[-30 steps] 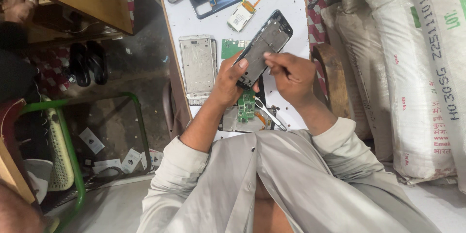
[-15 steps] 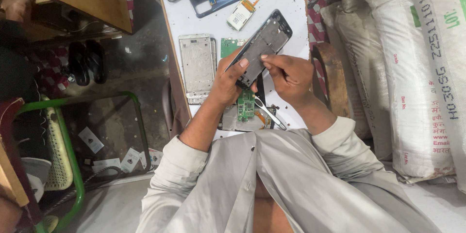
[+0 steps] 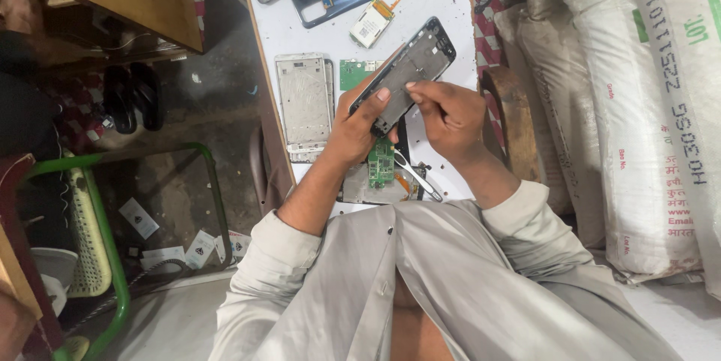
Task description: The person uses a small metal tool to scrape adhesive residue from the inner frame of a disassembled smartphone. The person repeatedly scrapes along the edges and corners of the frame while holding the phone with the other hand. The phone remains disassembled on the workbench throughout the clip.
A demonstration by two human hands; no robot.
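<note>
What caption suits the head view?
Both hands, left and right, hold a dark phone frame above a white worktable.

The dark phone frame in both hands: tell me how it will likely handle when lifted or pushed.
The dark phone frame looks thin and gutted, so probably light and a little flexible if twisted. The left hand pinches its lower end while the right hand works on it, which suggests it stays stiff enough to hold by one end. Being flat, it should slide on the white table rather than roll.

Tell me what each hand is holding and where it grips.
The left hand holds the dark phone frame at its lower end, thumb across its face. The right hand pinches its right edge near the same end.
</note>
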